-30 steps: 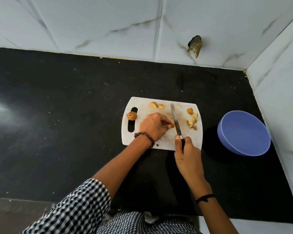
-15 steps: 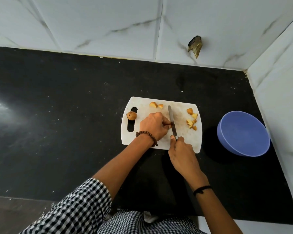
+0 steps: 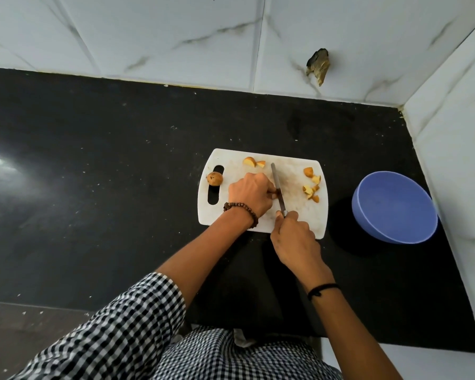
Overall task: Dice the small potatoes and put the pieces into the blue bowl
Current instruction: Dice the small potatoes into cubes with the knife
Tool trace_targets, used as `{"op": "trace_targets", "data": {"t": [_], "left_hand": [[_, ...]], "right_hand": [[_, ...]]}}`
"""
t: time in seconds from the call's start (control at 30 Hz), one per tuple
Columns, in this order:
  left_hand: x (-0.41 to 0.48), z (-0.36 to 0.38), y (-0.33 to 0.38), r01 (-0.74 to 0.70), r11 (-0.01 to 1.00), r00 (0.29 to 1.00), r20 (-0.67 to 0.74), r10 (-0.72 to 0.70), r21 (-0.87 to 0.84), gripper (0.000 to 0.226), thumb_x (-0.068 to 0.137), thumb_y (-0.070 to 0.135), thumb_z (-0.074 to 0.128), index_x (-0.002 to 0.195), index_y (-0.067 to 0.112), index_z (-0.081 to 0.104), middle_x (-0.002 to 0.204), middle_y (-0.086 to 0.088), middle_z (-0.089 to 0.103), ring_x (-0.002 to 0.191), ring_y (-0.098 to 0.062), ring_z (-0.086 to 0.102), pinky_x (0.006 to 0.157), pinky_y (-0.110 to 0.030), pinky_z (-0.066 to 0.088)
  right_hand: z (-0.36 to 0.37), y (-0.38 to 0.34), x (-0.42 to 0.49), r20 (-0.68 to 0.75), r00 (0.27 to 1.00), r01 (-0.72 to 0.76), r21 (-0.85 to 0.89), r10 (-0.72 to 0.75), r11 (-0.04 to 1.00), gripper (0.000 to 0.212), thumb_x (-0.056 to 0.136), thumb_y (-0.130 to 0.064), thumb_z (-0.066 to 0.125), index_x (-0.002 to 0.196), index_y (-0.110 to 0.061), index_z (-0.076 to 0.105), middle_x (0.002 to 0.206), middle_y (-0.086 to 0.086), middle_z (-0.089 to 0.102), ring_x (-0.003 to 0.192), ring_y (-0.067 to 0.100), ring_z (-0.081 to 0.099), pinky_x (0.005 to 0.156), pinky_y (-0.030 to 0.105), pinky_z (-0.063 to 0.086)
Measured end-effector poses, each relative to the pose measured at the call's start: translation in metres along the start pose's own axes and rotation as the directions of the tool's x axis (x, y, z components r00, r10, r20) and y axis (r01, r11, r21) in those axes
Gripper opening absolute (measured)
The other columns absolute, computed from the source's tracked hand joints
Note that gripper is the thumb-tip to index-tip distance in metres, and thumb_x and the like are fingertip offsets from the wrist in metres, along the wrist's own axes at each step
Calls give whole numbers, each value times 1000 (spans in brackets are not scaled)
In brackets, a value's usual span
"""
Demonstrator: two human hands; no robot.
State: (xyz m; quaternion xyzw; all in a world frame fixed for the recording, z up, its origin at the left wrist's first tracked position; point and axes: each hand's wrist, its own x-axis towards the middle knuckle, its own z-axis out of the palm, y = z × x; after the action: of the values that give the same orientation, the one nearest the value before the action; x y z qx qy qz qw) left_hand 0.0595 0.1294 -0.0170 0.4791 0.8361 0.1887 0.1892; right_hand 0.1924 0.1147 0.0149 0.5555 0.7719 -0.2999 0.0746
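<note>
A white cutting board lies on the black counter. My left hand pins a potato piece against the board, the piece almost hidden under my fingers. Gripping the handle of a knife, my right hand holds the blade right beside my left fingertips. One whole small potato rests by the board's handle slot. Two cut pieces lie at the board's far edge, and several more pieces sit near its right edge. The blue bowl stands to the right of the board and looks empty.
The black counter stretches far to the left. White tiled walls close the back and the right side just beyond the bowl. A broken hole shows in the back wall tile.
The knife and my right hand have shifted left and forward, bringing the blade up against my left fingertips. My left hand stays on the potato piece.
</note>
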Motion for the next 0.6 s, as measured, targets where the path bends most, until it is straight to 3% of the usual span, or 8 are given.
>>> {"op": "trace_targets", "data": {"t": [0.17, 0.4, 0.5, 0.6], "left_hand": [[-1, 1, 2, 13, 999, 1000, -22, -12, 41, 19, 88, 36, 63, 102, 28, 73, 98, 5, 69, 79, -19, 63, 66, -36, 57], [-5, -1, 3, 13, 999, 999, -30, -12, 36, 18, 86, 37, 65, 102, 30, 72, 102, 4, 68, 82, -19, 63, 68, -37, 57], [-8, -2, 5, 23, 999, 999, -44, -22, 40, 19, 87, 38, 65, 101, 28, 72, 100, 4, 68, 82, -19, 64, 69, -37, 57], [-11, -2, 6, 27, 998, 998, -54, -25, 48, 17, 87, 37, 65, 99, 28, 73, 97, 4, 68, 81, -19, 64, 68, -37, 57]], "right_hand": [[2, 9, -16, 14, 1000, -1, -74, 2, 997, 33, 109, -39, 25, 108, -12, 44, 102, 11, 59, 93, 29, 61, 73, 41, 48], [-6, 31, -44, 91, 996, -2, -86, 10, 996, 36, 108, -41, 25, 113, -12, 45, 107, 13, 60, 97, 31, 61, 84, 50, 52], [-18, 34, -51, 144, 989, -20, -97, 34, 995, 37, 108, -42, 23, 114, -14, 46, 109, 9, 57, 98, 28, 59, 82, 45, 49], [-32, 36, -54, 195, 979, -32, -107, 52, 994, 37, 108, -42, 24, 116, -15, 48, 99, 5, 54, 87, 20, 57, 73, 38, 45]]}}
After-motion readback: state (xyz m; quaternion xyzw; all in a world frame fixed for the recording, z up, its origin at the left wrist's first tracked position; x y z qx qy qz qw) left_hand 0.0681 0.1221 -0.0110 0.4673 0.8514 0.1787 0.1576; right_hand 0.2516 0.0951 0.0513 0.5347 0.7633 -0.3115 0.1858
